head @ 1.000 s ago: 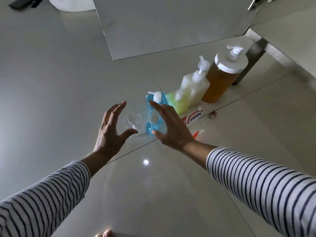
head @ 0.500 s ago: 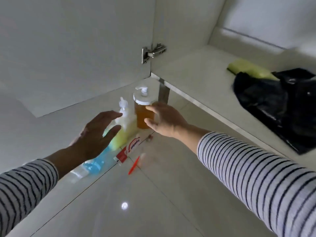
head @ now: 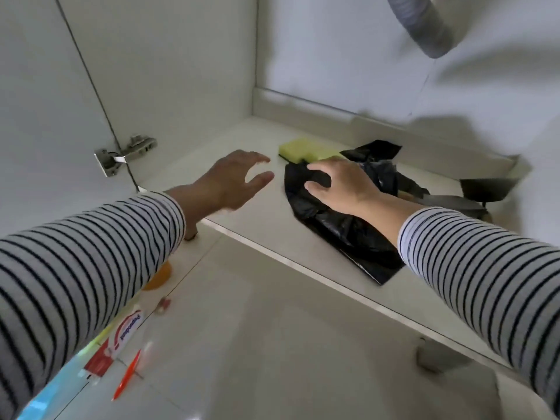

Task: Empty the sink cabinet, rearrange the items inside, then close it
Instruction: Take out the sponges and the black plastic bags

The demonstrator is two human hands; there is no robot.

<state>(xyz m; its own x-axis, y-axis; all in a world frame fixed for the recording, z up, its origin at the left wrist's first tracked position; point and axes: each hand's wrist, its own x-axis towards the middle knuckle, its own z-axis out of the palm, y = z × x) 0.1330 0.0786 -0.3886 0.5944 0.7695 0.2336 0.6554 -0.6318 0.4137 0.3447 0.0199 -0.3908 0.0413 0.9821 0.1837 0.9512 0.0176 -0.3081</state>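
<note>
Both arms in striped sleeves are reaching into the open sink cabinet [head: 248, 207] here. The right hand [head: 339, 183] is down on a crumpled black plastic bag [head: 342, 231] lying on the cabinet floor, fingers curled into the plastic, so its grip looks clamped on the bag. The left hand [head: 233, 180] is just beside it, off the bag's left edge, hovering with fingers and thumb spread apart and nothing in them. Right behind the bag, touching its far edge, there's a yellow sponge [head: 298, 150], partly covered by the bag and the right hand's fingertips. A grey drain hose [head: 424, 22] hangs down from the top right, and the door hinge [head: 127, 154] is visible on the left wall. Out on the tiled floor [head: 272, 344] in front of the cabinet, mostly hidden under the left sleeve, you can see a toothpaste tube [head: 125, 331], an orange toothbrush [head: 125, 377], a bit of an orange bottle [head: 160, 275] and something blue at the bottom left that's too blurry to call.
</note>
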